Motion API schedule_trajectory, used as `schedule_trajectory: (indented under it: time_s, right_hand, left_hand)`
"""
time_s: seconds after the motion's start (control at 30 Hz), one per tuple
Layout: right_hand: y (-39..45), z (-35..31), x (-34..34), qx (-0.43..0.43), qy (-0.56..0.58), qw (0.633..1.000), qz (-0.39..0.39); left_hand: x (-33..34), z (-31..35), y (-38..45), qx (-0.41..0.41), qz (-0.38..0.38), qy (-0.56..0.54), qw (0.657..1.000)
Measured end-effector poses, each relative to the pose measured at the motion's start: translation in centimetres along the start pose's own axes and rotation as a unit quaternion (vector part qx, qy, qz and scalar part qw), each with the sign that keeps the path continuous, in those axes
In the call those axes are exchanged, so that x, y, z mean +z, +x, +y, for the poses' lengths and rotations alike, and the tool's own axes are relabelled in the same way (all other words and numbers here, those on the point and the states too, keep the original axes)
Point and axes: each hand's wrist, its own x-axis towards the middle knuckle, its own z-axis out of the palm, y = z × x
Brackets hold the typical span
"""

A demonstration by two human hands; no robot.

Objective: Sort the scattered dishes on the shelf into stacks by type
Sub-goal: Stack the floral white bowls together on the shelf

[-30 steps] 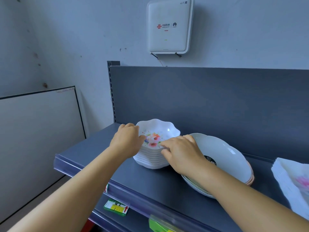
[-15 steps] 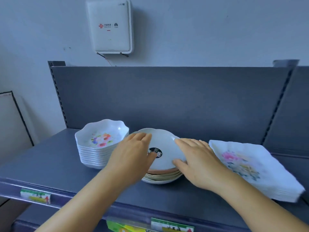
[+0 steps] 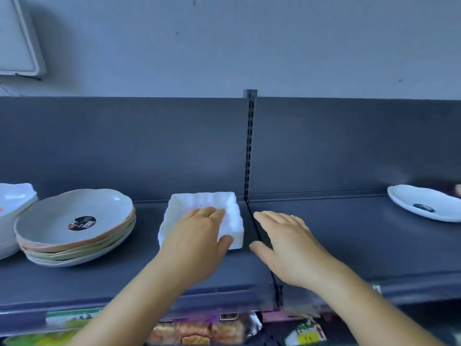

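Observation:
A stack of white square dishes (image 3: 232, 208) stands mid-shelf. My left hand (image 3: 197, 236) lies flat on top of it, fingers straight, thumb along its right side. My right hand (image 3: 284, 243) hovers open just right of the stack, over the seam between shelf sections, touching nothing that I can see. A stack of round scalloped plates (image 3: 74, 226) with a black sticker sits to the left. The edge of a white bowl stack (image 3: 12, 208) shows at the far left. One lone white plate (image 3: 424, 203) lies at the far right.
The dark shelf (image 3: 349, 245) has a back panel and a slotted upright post (image 3: 249, 146) behind the square dishes. Packaged goods and price tags (image 3: 306, 335) show on the level below. A white wall box (image 3: 17, 36) hangs at the upper left.
My view has swung right. Both hands left the round plate stack; my left hand now rests on the square dishes and my right hand is beside them.

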Motion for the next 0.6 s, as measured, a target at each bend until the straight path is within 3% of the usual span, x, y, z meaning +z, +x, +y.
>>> schedule_trajectory:
  time_s: [0.3,0.6]
  right_hand:
    - [-7.3,13.7,-3.2,0.101,-0.024,0.994,0.018]
    - [-11.8,23.7,-5.3,0.197,-0.032,0.979,0.031]
  left_hand:
    - [5.0,14.9,3.0,0.084,-0.030,-0.012,0.996]
    - [8.7,25.3,7.7,0.155,-0.056,-0.026,0.986]
